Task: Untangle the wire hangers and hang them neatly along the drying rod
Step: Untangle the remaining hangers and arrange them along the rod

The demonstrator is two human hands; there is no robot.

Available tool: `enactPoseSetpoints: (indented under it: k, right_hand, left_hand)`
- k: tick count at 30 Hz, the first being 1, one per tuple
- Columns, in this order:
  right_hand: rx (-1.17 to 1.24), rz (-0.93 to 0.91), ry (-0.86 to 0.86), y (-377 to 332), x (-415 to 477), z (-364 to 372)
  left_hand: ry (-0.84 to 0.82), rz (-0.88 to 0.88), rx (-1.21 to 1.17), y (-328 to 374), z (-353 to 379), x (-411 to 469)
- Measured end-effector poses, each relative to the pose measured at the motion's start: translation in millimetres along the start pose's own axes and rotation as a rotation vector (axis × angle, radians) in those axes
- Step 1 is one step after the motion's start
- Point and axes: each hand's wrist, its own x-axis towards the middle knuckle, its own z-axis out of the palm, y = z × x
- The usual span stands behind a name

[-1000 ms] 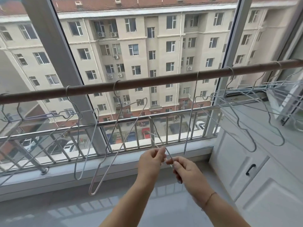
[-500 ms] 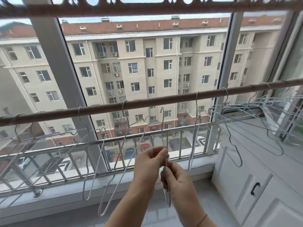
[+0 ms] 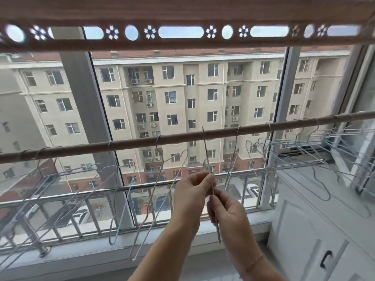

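The drying rod (image 3: 182, 136) runs across the window, lower at the left end and higher at the right. Both hands are below the rod, near its middle, and they hold one wire hanger (image 3: 207, 157) between them.

The hanger is seen edge-on, so it looks like a thin stick. Its long way goes up and down. Its top tip reaches the rod and looks to poke just above it. Whether the hook is already over the rod cannot be told. Its bottom end sticks out below the right hand.

The left hand (image 3: 191, 194) pinches the wire with thumb and fingers, closer to the rod. The right hand (image 3: 227, 211) is just under it, touching it, and its fingers are closed around the lower part of the wire. Both arms reach up from below, with the palms turned toward each other.

So the rod is straight up from the hands. The next move probably needs a small lift so the hook drops over the rod.

Other hangers (image 3: 158, 191) already hang on the rod to the left of the hands. More hang to the right, and those look bunched and crossed.
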Motion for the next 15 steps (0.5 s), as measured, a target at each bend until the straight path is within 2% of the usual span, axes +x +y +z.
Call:
enactPoseSetpoints:
  k: [12, 15]
  right_hand:
    - [0.081, 0.194, -0.027, 4, 36, 4]
    - [-0.005, 0.180, -0.014, 8, 32, 2]
  left_hand:
    - [0.110, -0.104, 0.035, -4, -1, 30]
    - [0.152, -0.066, 0.056, -5, -10, 20]
